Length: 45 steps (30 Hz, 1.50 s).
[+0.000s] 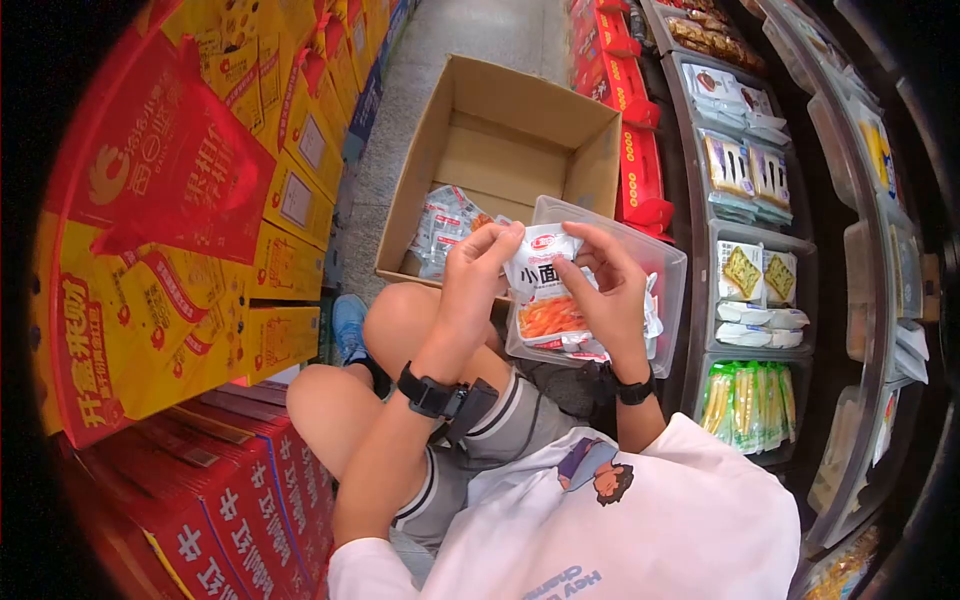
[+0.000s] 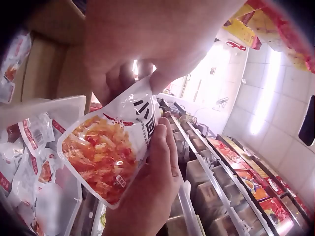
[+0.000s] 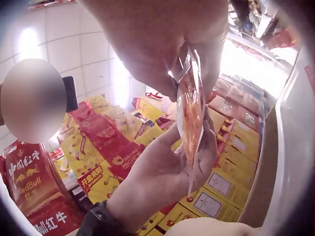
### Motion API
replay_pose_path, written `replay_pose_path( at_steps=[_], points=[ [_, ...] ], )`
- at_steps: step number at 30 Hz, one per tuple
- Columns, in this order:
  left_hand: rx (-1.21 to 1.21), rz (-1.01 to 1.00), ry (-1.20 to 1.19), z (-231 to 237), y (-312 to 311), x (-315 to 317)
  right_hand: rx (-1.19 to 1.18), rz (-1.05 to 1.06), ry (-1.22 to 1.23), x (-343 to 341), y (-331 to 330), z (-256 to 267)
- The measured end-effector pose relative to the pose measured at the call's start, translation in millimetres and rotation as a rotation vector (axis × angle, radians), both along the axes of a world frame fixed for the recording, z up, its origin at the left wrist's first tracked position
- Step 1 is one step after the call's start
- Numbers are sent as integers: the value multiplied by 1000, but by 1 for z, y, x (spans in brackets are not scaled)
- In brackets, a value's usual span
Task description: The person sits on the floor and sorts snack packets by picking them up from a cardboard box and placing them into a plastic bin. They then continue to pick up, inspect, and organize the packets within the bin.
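Observation:
A white snack packet, with a red logo, black lettering and a picture of orange-red strips, is held up between both hands. My left hand pinches its upper left edge. My right hand grips the upper right side, thumb across the front. Seen edge-on in the right wrist view, the snack packet looks puffed. Directly below it is a clear plastic bin of similar packets. More silvery packets lie in an open cardboard box just beyond.
Shelves of clear trays with bagged snacks line the right side. Yellow and red gift boxes are stacked at left, above red drink cartons. Red boxes stand behind the bin. The person's bent knees are close beneath the hands.

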<state>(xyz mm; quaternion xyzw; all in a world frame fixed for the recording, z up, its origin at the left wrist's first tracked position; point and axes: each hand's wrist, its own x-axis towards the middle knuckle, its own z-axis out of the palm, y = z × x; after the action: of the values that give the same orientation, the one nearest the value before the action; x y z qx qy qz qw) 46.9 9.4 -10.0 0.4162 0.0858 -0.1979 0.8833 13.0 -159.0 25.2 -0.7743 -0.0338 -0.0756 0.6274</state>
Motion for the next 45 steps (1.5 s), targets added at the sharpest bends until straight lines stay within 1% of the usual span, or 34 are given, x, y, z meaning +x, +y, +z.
replay_pose_path(
  at_steps=[3,6,8,12,15,16,17,18,20,23,25,27,29,30,32,33,35,37,39,40,41,42,44,45],
  points=[
    [-3,24,7,3,2,0,67,22,8,2,3,3],
    [-26,-36,40,8,6,3,126,36,16,4,4,7],
    [-37,-27,20,8,3,4,142,41,16,4,1,7],
    [-51,-32,5,8,0,5,268,22,67,4,-3,3],
    [6,-16,26,10,-5,4,366,1,112,6,-9,-8],
    [99,-78,19,-2,-2,5,384,-11,115,8,-10,-9],
    [142,-108,-6,-14,-1,6,402,-21,118,9,-12,-10],
    [185,-139,-32,-26,-3,7,344,-9,147,11,-18,-14],
    [288,-180,-134,-24,-5,5,349,-3,167,11,-20,-17],
    [283,-126,-125,-35,-3,6,368,24,187,12,-19,-23],
    [350,-119,-99,-31,4,10,387,71,185,13,-18,-31],
    [404,-98,-60,-24,11,12,442,107,237,13,-17,-36],
    [403,45,89,-15,10,10,481,132,272,11,-17,-40],
    [399,117,166,-14,9,8,483,115,252,9,-17,-38],
    [531,216,213,-35,11,14,432,104,272,8,-25,-36],
    [595,266,238,-38,10,14,404,98,284,8,-32,-36],
    [533,153,164,-42,12,10,349,43,242,9,-45,-39],
    [492,18,85,-37,6,6,299,13,191,10,-60,-42],
    [468,-137,-1,-32,-4,2,171,-43,203,3,-76,-43],
    [497,-170,-61,-32,-10,-1,105,-56,231,-1,-83,-37],
    [475,-218,-84,-32,-15,-4,38,-68,257,-3,-90,-34],
    [451,-265,-108,-23,-21,-9,-50,-75,208,-4,-98,-49],
    [374,-361,-110,-18,-29,-14,-224,-53,329,-9,-106,-54],
    [348,-376,-117,-20,-33,-17,-310,-41,388,-11,-109,-56]
  ],
)
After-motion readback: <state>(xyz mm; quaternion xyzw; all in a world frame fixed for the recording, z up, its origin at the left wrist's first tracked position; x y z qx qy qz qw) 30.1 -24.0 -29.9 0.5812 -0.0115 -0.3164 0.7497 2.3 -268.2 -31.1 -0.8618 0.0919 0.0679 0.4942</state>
